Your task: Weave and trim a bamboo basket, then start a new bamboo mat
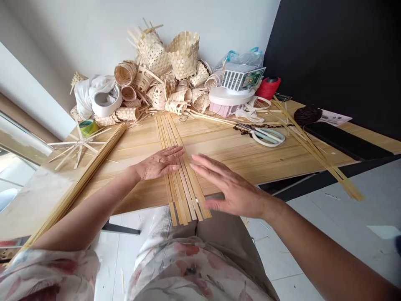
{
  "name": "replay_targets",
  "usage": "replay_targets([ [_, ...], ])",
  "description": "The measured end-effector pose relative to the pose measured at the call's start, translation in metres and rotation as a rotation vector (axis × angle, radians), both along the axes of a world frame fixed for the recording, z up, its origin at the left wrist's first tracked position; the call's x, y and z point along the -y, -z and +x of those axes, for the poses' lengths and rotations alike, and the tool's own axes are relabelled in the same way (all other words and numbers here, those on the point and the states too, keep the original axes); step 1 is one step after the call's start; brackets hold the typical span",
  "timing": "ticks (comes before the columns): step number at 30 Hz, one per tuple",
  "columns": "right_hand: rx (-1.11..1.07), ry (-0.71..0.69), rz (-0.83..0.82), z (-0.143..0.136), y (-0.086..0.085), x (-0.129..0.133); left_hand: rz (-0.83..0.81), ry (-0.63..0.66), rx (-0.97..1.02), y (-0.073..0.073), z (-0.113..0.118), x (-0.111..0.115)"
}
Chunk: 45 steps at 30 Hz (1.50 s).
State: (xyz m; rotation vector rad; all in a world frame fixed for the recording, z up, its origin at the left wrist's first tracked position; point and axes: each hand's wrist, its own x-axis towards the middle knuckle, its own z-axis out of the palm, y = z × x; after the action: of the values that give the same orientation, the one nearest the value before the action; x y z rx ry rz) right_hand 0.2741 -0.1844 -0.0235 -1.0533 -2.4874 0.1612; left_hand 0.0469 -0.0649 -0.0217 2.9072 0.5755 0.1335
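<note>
Several flat bamboo strips (180, 184) lie side by side on the wooden table (140, 142), their near ends sticking out past its front edge. Across the middle of these strips rests my left hand (161, 163), palm down with its fingers stretched out, holding nothing. Just to the right of the strips is my right hand (230, 190), fingers apart and pointing left, with nothing in it. Whether its fingertips touch the outermost strip I cannot tell.
Woven baskets (184, 54) are piled at the back. A long strip bundle (94, 165) and a star of strips (80, 143) lie left. Scissors (267, 136), a white turntable (232, 97), red thread (268, 88), loose strips (316, 150) and a black phone (344, 140) are right.
</note>
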Motion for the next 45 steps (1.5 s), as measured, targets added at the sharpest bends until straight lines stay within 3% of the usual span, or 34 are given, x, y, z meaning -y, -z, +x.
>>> replay_targets([
  [3, 0.047, 0.031, -0.011, -0.001, 0.017, 0.026, -0.035, 0.023, -0.032, -0.011, -0.003, 0.044],
  [5, 0.070, 0.086, -0.011, -0.002, 0.026, 0.034, -0.036, 0.055, -0.033, -0.011, -0.006, 0.071],
  [8, 0.088, 0.156, 0.014, -0.003, 0.036, 0.039, -0.006, 0.017, 0.006, 0.001, -0.011, 0.102],
  [12, 0.117, 0.165, 0.032, -0.005, 0.042, 0.037, 0.085, -0.100, 0.121, 0.027, -0.017, 0.123],
  [15, 0.126, 0.183, 0.014, -0.007, 0.046, 0.034, 0.157, -0.204, 0.177, 0.041, -0.019, 0.129],
  [19, 0.132, 0.203, 0.016, -0.009, 0.050, 0.034, 0.208, -0.277, 0.211, 0.050, -0.017, 0.134],
  [45, 0.130, 0.262, 0.087, -0.015, 0.056, 0.036, 0.189, -0.315, 0.254, 0.055, -0.012, 0.136],
])
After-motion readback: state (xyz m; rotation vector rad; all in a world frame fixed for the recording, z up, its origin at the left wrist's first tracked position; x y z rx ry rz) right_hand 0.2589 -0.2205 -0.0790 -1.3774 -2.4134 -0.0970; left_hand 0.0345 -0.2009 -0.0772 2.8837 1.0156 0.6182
